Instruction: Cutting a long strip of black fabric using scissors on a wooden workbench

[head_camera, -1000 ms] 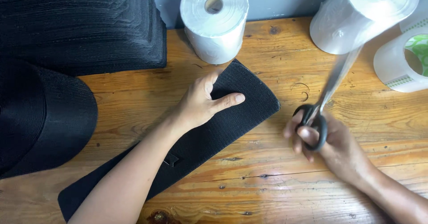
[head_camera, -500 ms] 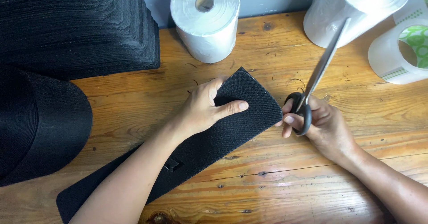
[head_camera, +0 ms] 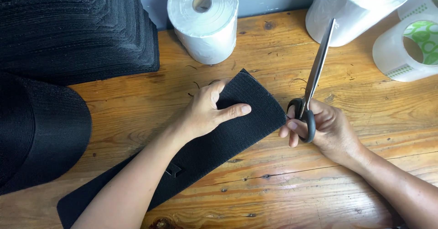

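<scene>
A tall stack of black mesh fabric pieces [head_camera: 77, 28] sits far left. The left hand [head_camera: 207, 110] presses flat, fingers spread, on a long black mesh strip [head_camera: 237, 128] lying diagonally on the wooden table [head_camera: 273, 192]. The right hand [head_camera: 326, 128] grips closed steel scissors with black handles [head_camera: 312, 85], blades pointing up.

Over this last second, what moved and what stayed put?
The right hand, gripping the scissors, slid left until it sits beside the end of the black fabric strip; the closed blades went on pointing up and away. The left hand stayed pressed flat on the strip. The strip, white rolls, tape roll and black stack did not shift.
</scene>
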